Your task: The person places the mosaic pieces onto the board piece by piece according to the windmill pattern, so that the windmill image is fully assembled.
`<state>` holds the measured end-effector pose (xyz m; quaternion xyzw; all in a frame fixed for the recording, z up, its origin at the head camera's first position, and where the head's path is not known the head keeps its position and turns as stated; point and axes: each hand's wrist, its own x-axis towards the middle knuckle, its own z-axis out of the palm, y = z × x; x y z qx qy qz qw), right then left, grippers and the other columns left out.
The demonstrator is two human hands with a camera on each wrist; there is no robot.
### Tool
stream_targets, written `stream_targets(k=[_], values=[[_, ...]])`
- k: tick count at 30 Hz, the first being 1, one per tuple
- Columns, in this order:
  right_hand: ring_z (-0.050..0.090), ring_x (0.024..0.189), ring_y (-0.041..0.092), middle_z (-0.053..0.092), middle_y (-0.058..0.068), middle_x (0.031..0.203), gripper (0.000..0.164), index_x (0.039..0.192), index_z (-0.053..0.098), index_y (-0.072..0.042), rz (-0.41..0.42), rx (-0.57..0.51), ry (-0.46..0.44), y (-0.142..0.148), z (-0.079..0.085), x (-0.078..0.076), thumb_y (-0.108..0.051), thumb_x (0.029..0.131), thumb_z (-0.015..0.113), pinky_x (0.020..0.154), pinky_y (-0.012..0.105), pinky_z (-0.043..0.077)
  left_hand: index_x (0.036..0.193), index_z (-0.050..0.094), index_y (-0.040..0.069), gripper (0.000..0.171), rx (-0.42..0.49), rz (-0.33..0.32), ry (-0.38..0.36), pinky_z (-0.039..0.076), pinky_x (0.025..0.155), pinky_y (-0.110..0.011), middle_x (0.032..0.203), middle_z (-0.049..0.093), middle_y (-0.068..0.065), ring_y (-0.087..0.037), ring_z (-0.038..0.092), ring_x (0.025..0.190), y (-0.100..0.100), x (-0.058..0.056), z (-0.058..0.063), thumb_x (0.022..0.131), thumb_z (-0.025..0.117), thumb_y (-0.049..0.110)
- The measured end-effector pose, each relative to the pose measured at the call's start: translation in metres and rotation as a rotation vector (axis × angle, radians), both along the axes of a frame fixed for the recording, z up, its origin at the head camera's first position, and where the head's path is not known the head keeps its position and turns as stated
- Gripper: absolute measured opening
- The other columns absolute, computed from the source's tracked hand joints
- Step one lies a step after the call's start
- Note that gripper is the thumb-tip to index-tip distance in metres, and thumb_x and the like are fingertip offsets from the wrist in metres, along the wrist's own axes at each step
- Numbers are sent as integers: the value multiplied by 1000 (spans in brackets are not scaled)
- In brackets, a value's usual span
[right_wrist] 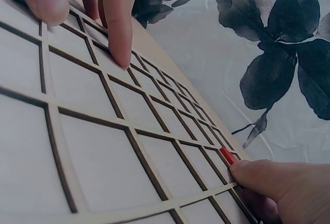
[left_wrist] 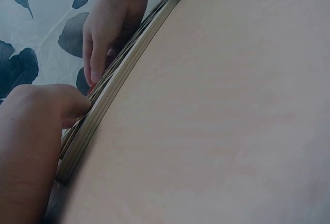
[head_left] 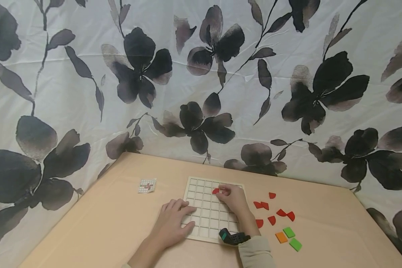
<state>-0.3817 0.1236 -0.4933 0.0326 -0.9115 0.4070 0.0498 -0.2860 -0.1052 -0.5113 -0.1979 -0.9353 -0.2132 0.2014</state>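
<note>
A pale wooden grid board (head_left: 206,214) of square cells lies on the table before me. My left hand (head_left: 174,225) rests on its left edge; in the right wrist view, fingers (right_wrist: 116,33) of this hand touch the grid bars. Over the far right part of the board, my right hand (head_left: 234,199) pinches a small red rounded piece (head_left: 216,191) between thumb and fingers. The right wrist view shows the red piece (right_wrist: 227,156) down at a cell, its rest hidden by the thumb. In the left wrist view the board's side edge (left_wrist: 118,82) runs under the left thumb.
Several loose red fan-shaped pieces (head_left: 271,220) lie right of the board. Nearer me are two green squares (head_left: 289,232) and an orange square (head_left: 281,237). A small card (head_left: 147,185) with a red pattern on a grid lies to the left. Floral cloth (head_left: 207,126) hangs behind the table.
</note>
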Motion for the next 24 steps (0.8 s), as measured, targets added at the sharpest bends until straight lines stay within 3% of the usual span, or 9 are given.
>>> stream_targets(k=[7,13,16,20,24], values=[[53,73,14,62,0,79,29,109,71,-14,-5,-7,-7,0,0,2,-21,81,74,63,23,45,115,66,29,37,1,-6,8,35,94,-45,117,58,3,-16,48,110,0,0,0,80,63,39],[55,81,14,62,3,92,51,129,59,-11,28,-14,19,4,7,-2,-21,82,74,67,22,48,115,66,29,37,-12,7,24,35,93,-44,116,59,3,-16,48,110,-2,-1,1,80,63,38],[59,87,18,62,8,100,54,134,54,-8,40,-30,97,18,14,-3,-19,84,71,71,26,52,114,67,29,36,-16,17,34,35,92,-44,115,59,3,-15,48,109,-2,-1,1,79,63,38],[60,98,28,59,17,110,46,132,55,-5,-66,-29,191,52,24,2,-17,89,65,82,40,53,114,67,28,35,-6,0,34,36,91,-44,114,59,4,-14,48,108,1,1,2,80,63,37],[47,117,39,48,23,127,44,134,52,-5,-243,-18,168,88,24,10,-18,92,58,95,53,44,113,67,28,34,0,-6,24,36,91,-45,114,59,4,-14,48,108,2,5,2,80,63,36]])
